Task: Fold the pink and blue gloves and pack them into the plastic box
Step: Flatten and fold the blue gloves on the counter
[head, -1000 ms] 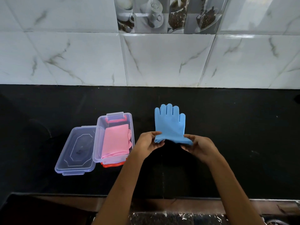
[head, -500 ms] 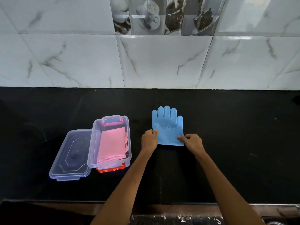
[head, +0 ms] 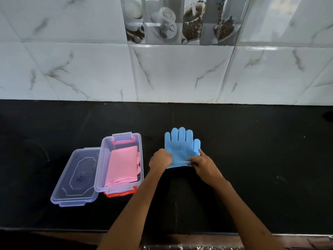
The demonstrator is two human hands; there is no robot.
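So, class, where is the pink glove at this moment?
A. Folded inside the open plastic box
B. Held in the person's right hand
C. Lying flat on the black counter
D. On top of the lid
A: the folded pink glove lies inside the open plastic box.

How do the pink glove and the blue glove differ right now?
The pink glove is folded and lies inside the plastic box; the blue glove lies outside it on the black counter. The blue glove's fingers are spread in view, with both hands gripping its near edge; nothing touches the pink glove. Both look like rubbery gloves.
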